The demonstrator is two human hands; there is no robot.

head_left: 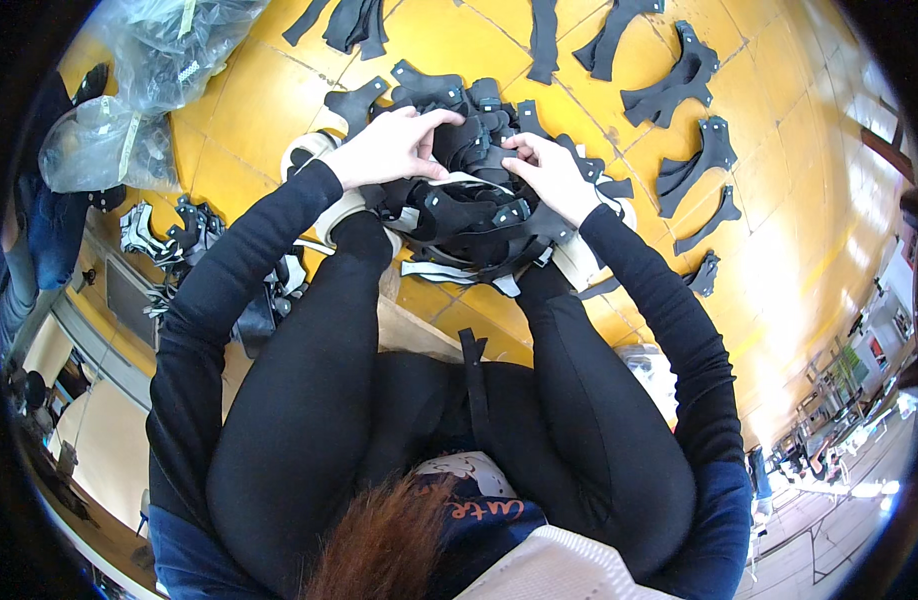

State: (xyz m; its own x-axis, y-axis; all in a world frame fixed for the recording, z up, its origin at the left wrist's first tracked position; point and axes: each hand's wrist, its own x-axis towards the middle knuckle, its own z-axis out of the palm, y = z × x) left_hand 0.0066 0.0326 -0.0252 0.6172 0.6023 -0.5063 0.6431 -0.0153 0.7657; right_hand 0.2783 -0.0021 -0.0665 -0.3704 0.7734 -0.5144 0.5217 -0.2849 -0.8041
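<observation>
Landmark: pile (449, 212) of black cut pieces on the yellow floor (779, 130), between the wearer's feet. Left hand (387, 147) over the pile's left side: thumb and forefinger spread wide. Right hand (556, 177) over its right side: thumb and forefinger close together; cannot tell whether anything is pinched. White strip (476, 183) lies in the pile, just below both hands.

Handling (judged): pieces look thin and light, flexible with some body, matt rather than slippery, not fragile. Likely to tangle or overlap; best hold is a thumb-and-finger pinch at a free edge or narrow end, checking that only one layer comes up.

More of the same: curved pieces (697, 165) on the floor, right of the pile.

Writing: small pale labels on several pieces, too small to read. Tape with print on the clear bag (174, 60), beyond the pile to the left, not legible. Orange lettering on the shirt (494, 512), nearer the wearer than the pile. No brand noted.
</observation>
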